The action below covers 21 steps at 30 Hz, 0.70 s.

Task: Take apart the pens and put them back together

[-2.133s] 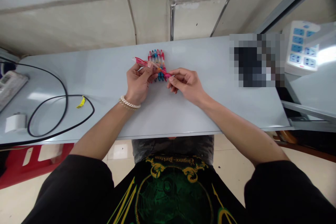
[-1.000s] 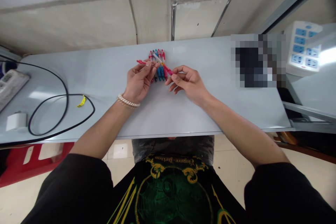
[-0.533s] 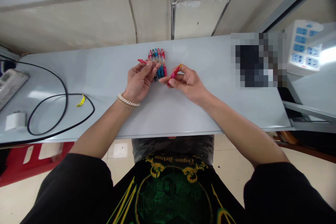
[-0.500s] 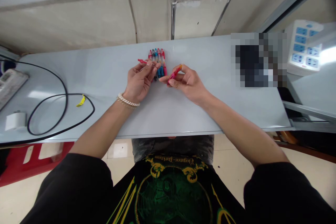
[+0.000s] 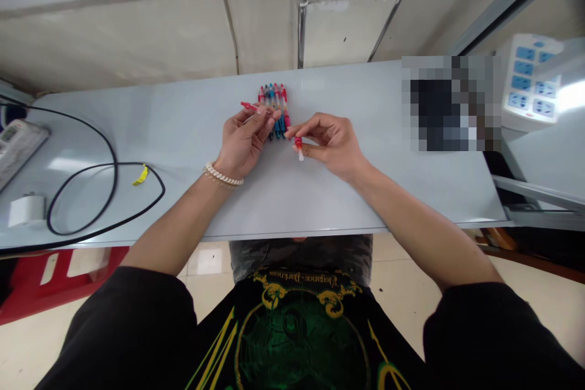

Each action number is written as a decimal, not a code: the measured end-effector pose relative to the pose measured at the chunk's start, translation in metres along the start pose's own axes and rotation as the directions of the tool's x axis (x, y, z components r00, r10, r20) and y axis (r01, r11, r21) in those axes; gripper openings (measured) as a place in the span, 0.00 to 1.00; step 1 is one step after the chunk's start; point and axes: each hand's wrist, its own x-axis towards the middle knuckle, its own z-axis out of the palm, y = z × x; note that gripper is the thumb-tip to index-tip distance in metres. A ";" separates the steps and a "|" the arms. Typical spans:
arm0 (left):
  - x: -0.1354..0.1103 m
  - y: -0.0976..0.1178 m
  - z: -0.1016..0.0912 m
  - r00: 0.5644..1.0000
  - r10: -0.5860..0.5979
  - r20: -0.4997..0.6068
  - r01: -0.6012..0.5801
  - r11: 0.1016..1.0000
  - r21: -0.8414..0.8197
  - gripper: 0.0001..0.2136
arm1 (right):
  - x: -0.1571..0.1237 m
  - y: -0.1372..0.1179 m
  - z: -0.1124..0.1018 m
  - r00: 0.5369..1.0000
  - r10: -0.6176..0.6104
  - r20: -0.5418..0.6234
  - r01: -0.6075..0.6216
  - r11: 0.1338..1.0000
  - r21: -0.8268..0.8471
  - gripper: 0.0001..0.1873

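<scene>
My left hand (image 5: 247, 139) is closed in a pinch on the red upper part of a click pen (image 5: 248, 106), which sticks out to the left over the fingers. My right hand (image 5: 333, 141) holds a short pen barrel piece (image 5: 298, 145) between thumb and fingers, red at the grip with a pale, clear end pointing down. Between and beyond the hands, several click pens (image 5: 276, 97) lie side by side on the table, with red, blue and dark tops. The left fingertips partly cover the pens' lower ends.
On the left of the grey table (image 5: 365, 97) are a looped black cable (image 5: 116, 164) with a yellow tag (image 5: 141, 175), a white charger (image 5: 27, 209) and a white box-like device (image 5: 21, 149). A blurred dark object (image 5: 436, 109) and a white power strip (image 5: 532, 79) are at the right.
My right hand has turned the barrel piece, so its clear end now points down toward me instead of its orange end up. The left hand has barely moved.
</scene>
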 end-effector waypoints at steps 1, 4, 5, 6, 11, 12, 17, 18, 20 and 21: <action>0.000 0.000 0.000 1.000 -0.002 0.004 0.002 1.000 -0.007 0.07 | 0.000 0.000 0.000 1.000 0.009 -0.002 -0.009 1.000 0.005 0.23; 0.000 0.000 0.000 1.000 -0.008 0.011 0.009 0.999 -0.031 0.10 | -0.001 0.002 -0.002 0.998 0.059 -0.002 -0.059 0.997 0.043 0.28; -0.001 0.000 0.000 1.000 -0.011 0.012 0.011 0.999 -0.036 0.11 | -0.001 0.003 -0.002 0.997 0.073 0.004 -0.073 0.996 0.057 0.29; -0.001 0.000 0.000 1.000 -0.014 0.013 0.015 0.999 -0.039 0.12 | -0.001 0.004 -0.002 0.996 0.083 0.012 -0.084 0.994 0.067 0.30; -0.002 0.002 0.001 0.999 -0.033 0.012 0.034 0.997 -0.075 0.12 | -0.002 0.004 0.000 0.990 0.132 0.042 -0.133 0.991 0.029 0.30; -0.002 0.002 0.001 0.999 -0.034 0.004 0.034 0.995 -0.091 0.12 | -0.003 0.003 0.000 0.988 0.145 0.045 -0.146 0.989 0.017 0.30; 0.000 0.003 0.004 0.998 -0.041 -0.038 0.036 0.994 -0.106 0.15 | -0.003 0.001 0.002 0.981 0.188 0.056 -0.188 0.982 0.004 0.28; 0.000 0.003 0.004 0.998 -0.042 -0.043 0.038 0.994 -0.099 0.15 | -0.003 0.001 0.002 0.980 0.192 0.057 -0.192 0.981 0.001 0.28; 0.000 0.003 0.005 0.998 -0.034 -0.053 0.028 0.995 -0.095 0.16 | -0.003 0.003 0.002 0.979 0.197 0.053 -0.196 0.980 -0.009 0.28; 0.000 0.003 0.004 0.998 -0.026 -0.058 0.020 0.996 -0.092 0.16 | -0.003 0.003 0.002 0.980 0.196 0.045 -0.195 0.981 -0.013 0.28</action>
